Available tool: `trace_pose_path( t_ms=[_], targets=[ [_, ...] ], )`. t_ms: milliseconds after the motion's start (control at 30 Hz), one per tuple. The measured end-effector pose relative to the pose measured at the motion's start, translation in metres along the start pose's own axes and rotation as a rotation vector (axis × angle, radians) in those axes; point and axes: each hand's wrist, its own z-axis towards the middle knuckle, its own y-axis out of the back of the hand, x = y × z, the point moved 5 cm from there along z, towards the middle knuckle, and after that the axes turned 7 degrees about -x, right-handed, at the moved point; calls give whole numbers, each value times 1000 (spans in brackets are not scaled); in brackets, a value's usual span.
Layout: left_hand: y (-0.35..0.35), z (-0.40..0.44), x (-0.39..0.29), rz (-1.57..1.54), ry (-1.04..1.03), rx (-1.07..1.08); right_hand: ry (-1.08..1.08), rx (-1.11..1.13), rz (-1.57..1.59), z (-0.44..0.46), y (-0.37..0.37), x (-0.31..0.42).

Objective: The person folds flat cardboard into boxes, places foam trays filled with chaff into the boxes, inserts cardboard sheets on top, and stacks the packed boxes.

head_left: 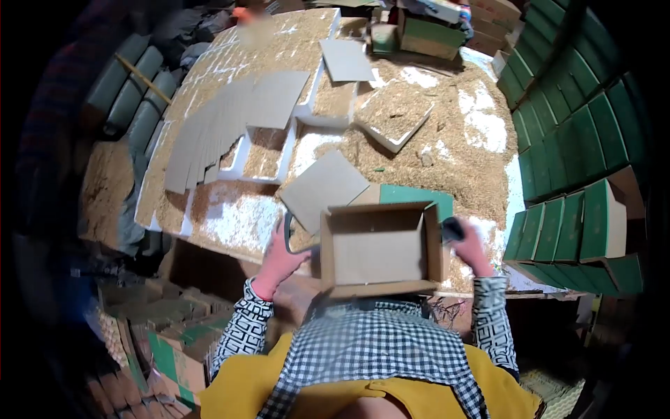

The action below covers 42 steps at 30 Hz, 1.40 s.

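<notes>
An open cardboard box point(377, 255), brown inside with a pale bottom, is at the table's front edge, directly before my checked apron. My left hand point(281, 256), in a pink glove with dark fingers, is at the box's left side. Its thumb and fingers are spread, with one dark fingertip close to the box wall. By the box's right wall is my right hand point(472, 248), gloved the same way. Its dark fingers look bent and blurred, and whether they grip the wall is unclear. Beyond the box lie a grey cardboard sheet point(324, 189) and a green cardboard piece point(417, 197).
Sawdust-like material point(460, 174) and white trays filled with it cover the table. Overlapping grey sheets point(234, 119) lie on the left trays. Green boxes point(579, 133) are stacked along the right. Folded cardboard point(174, 356) is below left, and an open carton point(429, 36) stands at the back.
</notes>
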Motion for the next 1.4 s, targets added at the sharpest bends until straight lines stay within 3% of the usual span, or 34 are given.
trace_pose_path(
  t_ms=[33,67,133,167,233,267,333,367,400,467,533,567,667,733,767,800,833,867,933,1033,1267,1333,1367,1400],
  targets=[
    [-42,-13,59,46,55,139,66,-66,166,1,-40,-34],
    [-86,-27,106,91,97,283,232,177,-203,6,-85,-36],
    [-144,-40,86,-229,236,417,352,143,-559,-1,-110,-1],
    [-145,-37,76,-91,392,370,409,-62,-428,1,-93,7],
    [-144,-43,61,-113,428,239,238,-515,-342,-7,-56,-6],
    [-141,-40,69,-271,323,157,76,-537,-116,-12,-55,-29],
    [-138,-37,101,-238,334,171,-253,-112,668,-18,-97,-47],
    [-134,-29,91,-298,287,208,-309,-25,776,-24,-101,-33],
    [-125,-24,74,-353,239,238,-340,-29,649,-33,-87,-7],
    [-117,-8,15,-486,199,170,-125,-300,612,-48,-34,24],
    [-150,34,3,-775,300,311,123,-493,622,-80,60,47],
    [-163,47,-32,-940,-64,418,220,-582,637,-110,117,66],
    [-302,81,-135,-1561,248,1098,348,-1095,621,-236,297,43],
    [-227,27,-401,-1163,-554,708,459,-1360,668,-330,385,37],
    [-223,7,-467,-768,-1017,556,546,-1448,695,-376,419,44],
    [-251,-9,-497,-612,-1141,454,787,-1480,448,-406,443,61],
    [-275,-27,-521,-500,-1217,373,666,-1411,64,-429,479,55],
    [-295,-44,-537,-384,-1279,295,580,-1401,-89,-444,504,40],
    [-329,-71,-540,-364,-1231,359,354,-1381,-220,-450,538,-9],
    [-343,-80,-537,-362,-1262,243,109,-1313,-331,-427,565,-88],
    [-335,-77,-525,-187,-1266,203,-173,-1335,-649,-349,617,-154],
    [-318,-71,-508,-310,-1162,211,-104,-1491,-706,-369,628,-154],
    [-298,-61,-485,-373,-1115,193,61,-1631,-700,-390,619,-140],
    [-280,-46,-447,-359,-1100,100,361,-1760,-631,-406,599,-125]
  ],
)
